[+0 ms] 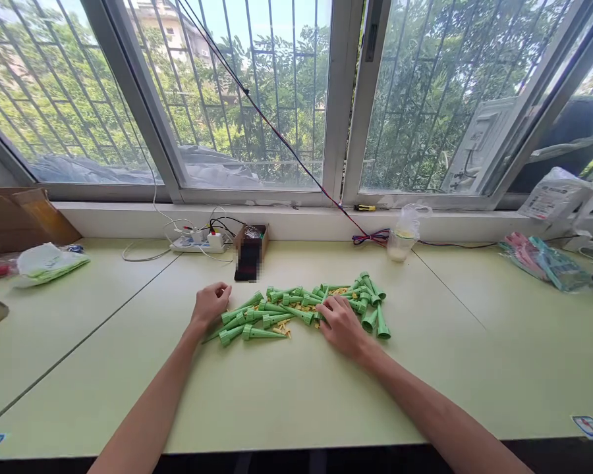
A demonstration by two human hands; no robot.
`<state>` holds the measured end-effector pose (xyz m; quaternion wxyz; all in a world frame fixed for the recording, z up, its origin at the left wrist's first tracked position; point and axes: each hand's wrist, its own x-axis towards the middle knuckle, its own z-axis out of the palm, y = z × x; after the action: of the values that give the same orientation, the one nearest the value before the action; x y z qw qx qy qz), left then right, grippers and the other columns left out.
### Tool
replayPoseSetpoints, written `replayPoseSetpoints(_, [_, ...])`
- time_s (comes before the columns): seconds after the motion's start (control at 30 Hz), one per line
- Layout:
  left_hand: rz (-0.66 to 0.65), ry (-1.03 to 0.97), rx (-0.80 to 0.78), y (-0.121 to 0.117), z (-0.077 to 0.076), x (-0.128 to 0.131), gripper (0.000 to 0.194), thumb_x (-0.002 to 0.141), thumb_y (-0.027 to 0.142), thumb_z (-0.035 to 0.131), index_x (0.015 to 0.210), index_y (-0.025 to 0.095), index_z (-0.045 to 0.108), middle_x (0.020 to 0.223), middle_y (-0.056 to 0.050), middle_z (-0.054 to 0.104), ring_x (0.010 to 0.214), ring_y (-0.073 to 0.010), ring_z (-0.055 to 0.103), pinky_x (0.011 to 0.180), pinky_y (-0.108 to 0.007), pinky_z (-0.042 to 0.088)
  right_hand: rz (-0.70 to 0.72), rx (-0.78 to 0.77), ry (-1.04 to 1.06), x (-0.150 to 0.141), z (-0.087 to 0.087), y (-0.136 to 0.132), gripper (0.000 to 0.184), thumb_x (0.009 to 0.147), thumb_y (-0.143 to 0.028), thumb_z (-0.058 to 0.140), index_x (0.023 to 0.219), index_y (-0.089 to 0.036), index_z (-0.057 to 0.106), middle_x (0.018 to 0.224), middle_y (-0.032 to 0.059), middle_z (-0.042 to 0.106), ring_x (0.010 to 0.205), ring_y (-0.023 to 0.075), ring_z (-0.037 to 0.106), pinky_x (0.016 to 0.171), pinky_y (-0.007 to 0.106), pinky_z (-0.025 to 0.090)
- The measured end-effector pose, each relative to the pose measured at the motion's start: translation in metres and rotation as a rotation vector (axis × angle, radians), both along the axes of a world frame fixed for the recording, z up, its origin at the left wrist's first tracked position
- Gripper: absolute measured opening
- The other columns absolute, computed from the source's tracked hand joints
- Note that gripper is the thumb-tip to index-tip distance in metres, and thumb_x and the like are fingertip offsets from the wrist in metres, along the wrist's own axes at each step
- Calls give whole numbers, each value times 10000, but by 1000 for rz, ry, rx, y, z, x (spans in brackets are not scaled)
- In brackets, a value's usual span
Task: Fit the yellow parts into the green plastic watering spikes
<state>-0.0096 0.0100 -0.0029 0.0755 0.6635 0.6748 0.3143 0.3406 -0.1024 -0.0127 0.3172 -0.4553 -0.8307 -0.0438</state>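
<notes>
A heap of several green cone-shaped plastic spikes point(296, 304) lies on the pale green table point(286, 388), with small yellow bits point(282, 327) among them. My left hand point(210, 304) rests at the heap's left end, fingers curled loosely, touching the nearest spikes. My right hand point(342, 322) lies on the heap's right part, its fingers bent down into the spikes. Whether either hand holds a piece is hidden by the fingers.
Behind the heap stands a small dark box point(250, 253) beside a power strip point(197, 242) with cables. A plastic cup point(402, 238) sits by the windowsill. Bags lie at the far left point(47, 262) and far right point(548, 262). A cardboard box point(20, 214) stands at the left.
</notes>
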Motion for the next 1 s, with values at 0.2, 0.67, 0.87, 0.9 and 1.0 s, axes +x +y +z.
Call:
replayPoseSetpoints(0.2, [-1,-4,7,0,1,1,311,766,454,465,687,200,627,527,-13,642,552,-179,596,637,-274,428,-27,33,25,0,-5,3,266,775,6,566,952,-186,613,913,82,572,910,262,513,808,397,462])
replayPoseSetpoints(0.67, [68,31,152,-13,15,6,302,812,426,454,671,198,592,563,-19,612,552,-168,544,649,-275,401,9,132,325,1,-5,3,365,830,-11,472,1114,-214,576,944,83,559,895,241,559,751,355,503])
replayPoseSetpoints(0.87, [73,112,493,-32,26,38,318,906,380,429,783,168,631,651,-49,637,583,-161,553,619,-260,403,2,135,403,-2,-4,2,252,895,-95,450,1077,-205,584,911,82,597,866,226,590,740,326,498])
replayPoseSetpoints(0.9, [38,123,549,-36,29,48,322,920,375,427,801,162,635,650,-48,636,578,-154,548,620,-256,406,4,138,406,-3,-5,2,236,899,-105,447,1062,-200,588,887,78,601,841,222,591,726,318,494])
replayPoseSetpoints(1.0, [-305,166,645,-50,37,85,244,936,317,457,918,156,640,650,-20,641,517,-110,525,575,-222,405,18,158,412,-5,-10,2,211,891,-106,434,1000,-178,600,791,59,592,716,193,569,635,279,463])
